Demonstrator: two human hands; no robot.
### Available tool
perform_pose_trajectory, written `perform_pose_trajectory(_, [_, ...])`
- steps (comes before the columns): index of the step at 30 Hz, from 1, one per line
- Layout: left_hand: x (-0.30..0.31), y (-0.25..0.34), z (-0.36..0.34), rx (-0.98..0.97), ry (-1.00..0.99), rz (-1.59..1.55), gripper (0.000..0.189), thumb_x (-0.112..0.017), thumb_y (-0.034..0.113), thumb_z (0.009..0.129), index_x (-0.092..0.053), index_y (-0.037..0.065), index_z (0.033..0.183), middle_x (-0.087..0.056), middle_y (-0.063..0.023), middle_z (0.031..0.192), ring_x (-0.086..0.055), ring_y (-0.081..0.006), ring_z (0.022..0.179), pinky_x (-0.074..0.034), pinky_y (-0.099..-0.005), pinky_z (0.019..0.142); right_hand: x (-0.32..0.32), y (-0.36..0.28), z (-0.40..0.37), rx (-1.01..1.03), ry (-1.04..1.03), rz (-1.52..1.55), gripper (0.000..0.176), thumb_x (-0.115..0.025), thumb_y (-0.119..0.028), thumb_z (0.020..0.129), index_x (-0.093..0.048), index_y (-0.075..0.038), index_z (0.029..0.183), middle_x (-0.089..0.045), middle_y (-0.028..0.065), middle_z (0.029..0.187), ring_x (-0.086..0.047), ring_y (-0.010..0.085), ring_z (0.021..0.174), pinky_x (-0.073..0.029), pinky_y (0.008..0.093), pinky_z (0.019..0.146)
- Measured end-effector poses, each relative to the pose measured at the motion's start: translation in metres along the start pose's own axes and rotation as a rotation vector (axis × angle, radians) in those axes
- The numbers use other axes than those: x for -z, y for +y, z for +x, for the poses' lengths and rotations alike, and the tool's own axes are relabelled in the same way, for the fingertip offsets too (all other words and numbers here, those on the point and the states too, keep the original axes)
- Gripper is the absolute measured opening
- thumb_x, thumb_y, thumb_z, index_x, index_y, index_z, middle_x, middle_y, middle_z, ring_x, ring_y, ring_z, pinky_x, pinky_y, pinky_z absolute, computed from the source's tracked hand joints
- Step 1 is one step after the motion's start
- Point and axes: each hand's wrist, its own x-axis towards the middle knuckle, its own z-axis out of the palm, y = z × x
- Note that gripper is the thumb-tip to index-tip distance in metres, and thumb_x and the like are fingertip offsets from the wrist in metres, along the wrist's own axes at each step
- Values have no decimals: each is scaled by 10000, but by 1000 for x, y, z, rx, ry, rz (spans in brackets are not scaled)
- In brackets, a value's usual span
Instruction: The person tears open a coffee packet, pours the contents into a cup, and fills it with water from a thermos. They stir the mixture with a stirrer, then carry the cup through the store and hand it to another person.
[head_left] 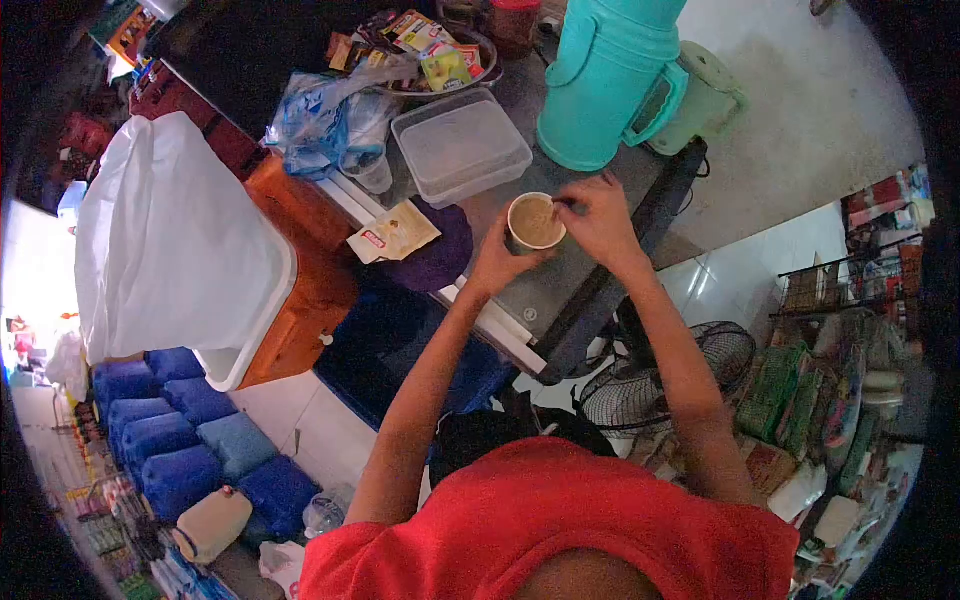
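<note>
A paper cup (535, 222) filled with a light brown drink stands on the grey counter (560, 275). My left hand (497, 262) wraps around the cup's side. Over the cup's right rim my right hand (601, 220) pinches a thin stirrer or spoon that dips into the drink. An opened yellow sachet (394, 232) lies on the counter to the left of the cup, on a purple cloth (440, 255).
A teal thermos jug (605, 80) and a pale green kettle (710, 95) stand behind the cup. A lidded clear plastic box (460, 145), a bowl of sachets (430, 55) and a plastic bag (325, 120) sit left of them. An orange cooler with a white lid (180, 250) stands at left, a floor fan (665, 380) below.
</note>
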Motion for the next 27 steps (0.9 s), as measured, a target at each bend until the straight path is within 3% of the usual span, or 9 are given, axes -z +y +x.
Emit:
perform_pose_trajectory(4, [0, -2, 2, -2, -15, -69, 861, -803, 166, 596, -330, 50, 1307, -478, -117, 1231, -456, -220, 1145, -360, -361, 967, -13, -4, -8, 4, -49, 47, 130, -630, -144, 687, -658, -55, 777, -632, 88, 750, -593, 244, 787, -313, 461, 954])
perform_pose_trajectory(7, [1, -1, 1, -20, -18, -93, 855, -802, 153, 595, -336, 53, 1305, -469, -114, 1244, -449, -214, 1153, -358, -360, 970, -4, -10, -10, -17, -209, 132, 157, -613, -195, 704, -662, -76, 793, -637, 107, 818, -580, 282, 835, -291, 502, 960])
perform_pose_trajectory(9, [-1, 5, 0, -9, -10, -88, 859, -802, 148, 594, -332, 56, 1308, -466, -111, 1247, -447, -212, 1155, -356, -359, 971, 0, -3, -5, -75, -96, -22, 140, -618, -137, 700, -656, -70, 816, -637, 83, 763, -600, 238, 790, -267, 465, 1010])
perform_pose_trajectory(12, [-2, 1, 3, -32, 1, -92, 869, -801, 142, 594, -321, 62, 1314, -462, -104, 1249, -444, -210, 1157, -353, -357, 974, -5, -5, -3, -34, -8, 18, 127, -621, -142, 702, -657, -74, 804, -641, 81, 770, -606, 242, 766, -260, 475, 1010])
perform_pose_trajectory(16, [-1, 14, 0, -30, -7, -112, 882, -802, 146, 595, -306, 67, 1319, -463, -100, 1240, -439, -212, 1161, -345, -357, 981, -2, -13, -9, -38, -194, 156, 118, -624, -147, 704, -656, -73, 790, -643, 78, 770, -606, 255, 752, -282, 479, 984])
perform_pose_trajectory(19, [-2, 9, 0, -94, 15, -78, 887, -804, 150, 594, -300, 67, 1319, -456, -104, 1245, -438, -213, 1163, -345, -358, 982, -2, 4, -3, -56, -186, 78, 126, -629, -156, 700, -658, -70, 788, -645, 82, 765, -605, 260, 760, -289, 481, 979])
perform_pose_trajectory(22, [-2, 12, 1, -61, -3, -111, 911, -809, 148, 587, -284, 68, 1327, -447, -120, 1254, -435, -219, 1167, -344, -362, 984, -4, -1, 0, -16, -13, -45, 131, -631, -156, 694, -657, -67, 786, -649, 90, 774, -606, 261, 763, -288, 476, 984])
perform_pose_trajectory(24, [-1, 6, 2, -71, 0, -87, 913, -808, 144, 583, -281, 63, 1324, -445, -128, 1255, -431, -223, 1172, -341, -363, 986, -7, -10, -6, -6, -174, 103, 117, -620, -151, 706, -654, -66, 779, -647, 90, 763, -605, 259, 759, -275, 480, 992])
perform_pose_trajectory(27, [-1, 5, -1, -89, 20, -56, 917, -809, 147, 576, -279, 45, 1318, -445, -140, 1250, -426, -236, 1178, -336, -364, 990, 4, -13, -8, -77, -217, 166, 119, -614, -150, 710, -659, -74, 789, -640, 86, 748, -602, 255, 778, -260, 478, 1003])
